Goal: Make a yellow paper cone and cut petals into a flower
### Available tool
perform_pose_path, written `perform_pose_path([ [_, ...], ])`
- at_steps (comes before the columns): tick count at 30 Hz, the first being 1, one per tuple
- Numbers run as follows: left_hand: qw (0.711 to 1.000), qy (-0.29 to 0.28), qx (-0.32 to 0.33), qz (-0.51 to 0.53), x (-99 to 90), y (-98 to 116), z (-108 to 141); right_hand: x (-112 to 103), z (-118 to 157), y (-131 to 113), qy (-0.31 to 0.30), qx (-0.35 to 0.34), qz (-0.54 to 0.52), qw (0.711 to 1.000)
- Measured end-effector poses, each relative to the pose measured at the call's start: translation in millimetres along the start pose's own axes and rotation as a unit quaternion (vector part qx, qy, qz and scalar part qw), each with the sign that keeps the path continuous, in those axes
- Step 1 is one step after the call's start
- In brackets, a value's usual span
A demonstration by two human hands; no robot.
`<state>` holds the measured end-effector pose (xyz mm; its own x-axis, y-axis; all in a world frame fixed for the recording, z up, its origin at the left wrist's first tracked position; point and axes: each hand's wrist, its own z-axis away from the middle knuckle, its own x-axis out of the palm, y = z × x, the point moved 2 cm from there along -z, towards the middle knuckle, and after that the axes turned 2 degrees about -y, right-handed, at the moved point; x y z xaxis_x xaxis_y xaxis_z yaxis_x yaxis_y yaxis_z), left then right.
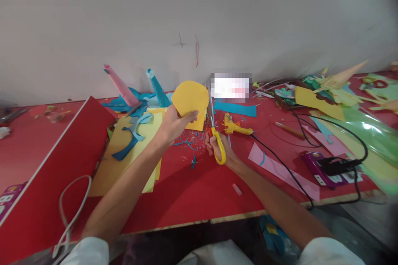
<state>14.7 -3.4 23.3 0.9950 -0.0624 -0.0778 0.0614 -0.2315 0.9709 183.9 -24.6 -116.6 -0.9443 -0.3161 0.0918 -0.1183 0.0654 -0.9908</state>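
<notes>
My left hand point(177, 126) pinches a yellow sheet point(191, 97) with a rounded upper edge and holds it above the red table point(186, 205). Closed around the yellow handles of a pair of scissors point(220, 147) is my right hand point(219, 145). The scissor blades point up, at the right edge of the yellow sheet; whether they touch it I cannot tell. Thin blue paper scraps point(193, 161) lie on the table below the hands.
A yellow glue gun point(238, 127) with a black cable lies right of the scissors. Pink point(121, 87) and blue point(158, 89) paper cones stand behind yellow sheets point(108, 174). At the right are a purple power box point(323, 169) and pink strips point(282, 169). A red divider point(62, 165) rises at the left.
</notes>
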Motion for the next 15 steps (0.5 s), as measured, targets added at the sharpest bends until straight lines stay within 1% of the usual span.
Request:
perform_pose_path([
  [4, 0.999, -0.03, -0.012, -0.015, -3.3, -2, -1, 1, 0, -5, -0.008, -0.02, 0.014, 1.0],
  [7, 0.999, -0.033, -0.02, -0.008, -5.7, -2, -2, -1, 0, -8, -0.005, -0.015, 0.013, 1.0],
  [15, 1.0, 0.025, 0.016, 0.003, -9.6, 8, -5, -2, 0, -4, 0.006, -0.006, 0.014, 1.0],
])
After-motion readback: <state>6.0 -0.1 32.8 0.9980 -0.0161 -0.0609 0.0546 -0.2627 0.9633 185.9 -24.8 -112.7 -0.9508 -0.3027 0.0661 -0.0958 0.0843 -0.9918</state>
